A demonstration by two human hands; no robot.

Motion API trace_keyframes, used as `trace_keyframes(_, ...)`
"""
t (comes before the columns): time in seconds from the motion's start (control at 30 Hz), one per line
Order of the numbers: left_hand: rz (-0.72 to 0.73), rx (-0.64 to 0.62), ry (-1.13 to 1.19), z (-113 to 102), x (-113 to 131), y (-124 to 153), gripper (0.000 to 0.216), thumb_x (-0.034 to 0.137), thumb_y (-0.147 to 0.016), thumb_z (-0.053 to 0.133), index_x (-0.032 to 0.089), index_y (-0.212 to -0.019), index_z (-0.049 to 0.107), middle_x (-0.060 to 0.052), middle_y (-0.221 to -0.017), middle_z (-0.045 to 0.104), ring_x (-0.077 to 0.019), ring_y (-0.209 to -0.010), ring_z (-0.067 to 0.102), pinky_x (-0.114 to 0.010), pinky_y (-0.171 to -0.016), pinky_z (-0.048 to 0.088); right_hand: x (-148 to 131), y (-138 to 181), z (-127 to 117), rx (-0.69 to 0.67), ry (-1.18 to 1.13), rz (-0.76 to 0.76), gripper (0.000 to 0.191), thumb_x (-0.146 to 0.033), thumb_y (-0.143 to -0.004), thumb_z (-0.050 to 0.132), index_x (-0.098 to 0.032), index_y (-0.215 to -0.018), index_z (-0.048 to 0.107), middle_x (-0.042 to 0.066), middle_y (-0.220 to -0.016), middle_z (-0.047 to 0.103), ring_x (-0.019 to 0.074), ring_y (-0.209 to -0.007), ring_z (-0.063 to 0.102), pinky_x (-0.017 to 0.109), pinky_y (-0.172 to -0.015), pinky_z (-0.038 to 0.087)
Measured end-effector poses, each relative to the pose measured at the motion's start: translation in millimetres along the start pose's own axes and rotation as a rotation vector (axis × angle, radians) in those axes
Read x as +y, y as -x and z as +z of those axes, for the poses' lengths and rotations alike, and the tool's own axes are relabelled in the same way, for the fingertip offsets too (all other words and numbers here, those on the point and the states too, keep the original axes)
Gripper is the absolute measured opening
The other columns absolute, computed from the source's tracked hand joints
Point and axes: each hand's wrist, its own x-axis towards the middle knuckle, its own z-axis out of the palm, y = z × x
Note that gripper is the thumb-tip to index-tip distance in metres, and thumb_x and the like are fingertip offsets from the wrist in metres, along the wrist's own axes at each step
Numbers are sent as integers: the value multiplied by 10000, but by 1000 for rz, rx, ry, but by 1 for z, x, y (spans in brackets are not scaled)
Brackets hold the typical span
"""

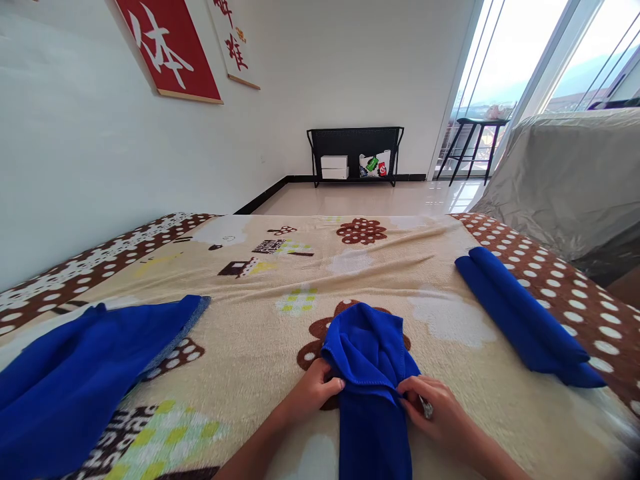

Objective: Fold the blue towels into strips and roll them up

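"Middle blue cloth (373,343): where is it lying, please, and what is around it?"

"It lies on the near side, a little right of the centre, on a beige patterned blanket (240,360). In the room, from left to right, I see a white wall (75,140) with a red scroll (187,73) and a pale scroll (227,30), then a black rack (350,141) with white boxes (334,168), a black stool (481,123) by the bright glass, and a large grey cover (575,167)."

"And the edges, and the room for moving?"

"The blanket has a brown dotted band on its left side and another on its right. Its far edge ends before the shiny floor (300,199). A spread blue cloth (85,373) takes the near left; a stretch of blanket shows between it and the left hand (316,388). A second stretch shows before the folded blue cloth (525,320), which lies partly over the right band."

"How are the hands posed?"

"The left one comes from the near side and pinches the left edge of the middle cloth, thumb on top. The right hand (434,405), wearing a ring (425,407), grips the right edge with bent fingers. The cloth's far part is bunched, while its near part hangs down as a strip between the forearms."
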Motion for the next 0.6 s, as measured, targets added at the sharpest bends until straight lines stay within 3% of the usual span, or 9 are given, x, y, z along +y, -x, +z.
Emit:
trace_keyframes(0.4,-16,16,89,2,2,-1,233,249,-733,664,185,-947,730,-32,-945,719,-263,-997,599,-345,-906,450,-1,0,1,51,-96,11,146,-268,-914,508,-247,-922,653,-20,-671,591,125,-640,544,259,-679,428)
trace_keyframes(0.6,-81,112,221,-4,-8,-1,153,237,-684,724,162,-817,708,-21,-765,700,-199,-755,610,-291,-719,448,1,0,1,163,-248,85,111,-296,-855,568,-251,-862,668,-35,-630,560,117,-595,501,258,-653,414)
